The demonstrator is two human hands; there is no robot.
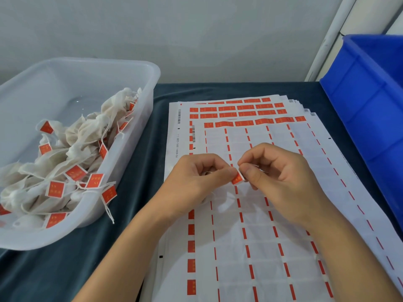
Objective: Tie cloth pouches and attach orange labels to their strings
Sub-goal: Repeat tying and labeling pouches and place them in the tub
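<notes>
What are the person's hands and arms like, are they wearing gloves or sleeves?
No gloves: the left hand and right hand are bare. Both forearms are bare as far as the picture shows, with no sleeve, watch, ring or bracelet in sight. The fingernails look short and unpainted.

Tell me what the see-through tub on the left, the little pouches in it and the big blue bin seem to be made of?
The tub looks like frosted translucent plastic: smooth, with the contents showing through its wall. The pouches look like thin off-white woven or gauze-like cloth, crumpled and soft. The blue bin looks like rigid moulded plastic with a slight sheen and ribbed walls.
</notes>
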